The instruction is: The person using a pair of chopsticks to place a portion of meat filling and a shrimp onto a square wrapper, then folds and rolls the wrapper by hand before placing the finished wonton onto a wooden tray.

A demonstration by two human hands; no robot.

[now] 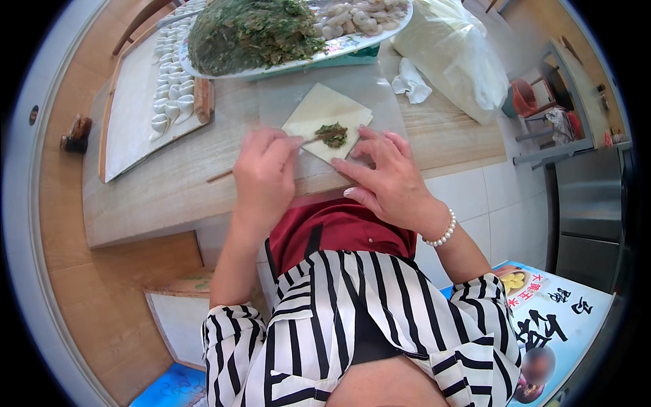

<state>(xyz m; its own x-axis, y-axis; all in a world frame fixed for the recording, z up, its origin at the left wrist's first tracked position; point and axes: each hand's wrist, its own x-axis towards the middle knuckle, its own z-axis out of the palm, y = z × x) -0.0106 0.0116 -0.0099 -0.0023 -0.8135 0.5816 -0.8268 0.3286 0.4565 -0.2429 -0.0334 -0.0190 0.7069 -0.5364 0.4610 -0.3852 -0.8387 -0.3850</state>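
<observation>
1. Your left hand (pixel 264 159) has its fingers curled together, seemingly pinching a slim stick (pixel 314 140) that points at the green filling (pixel 333 135).
2. Your right hand (pixel 390 169) is loosely spread, fingertips touching the near right side of the dough sheet (pixel 324 110).
3. The sheet lies between and just ahead of your hands, single or stacked, hard to tell. Expect it light, limp and easily torn; take it by its bare corners.
4. The filling, between your fingertips, is probably moist and crumbly; press gently.
5. Beyond both hands stands the loaded platter (pixel 342 49).
</observation>
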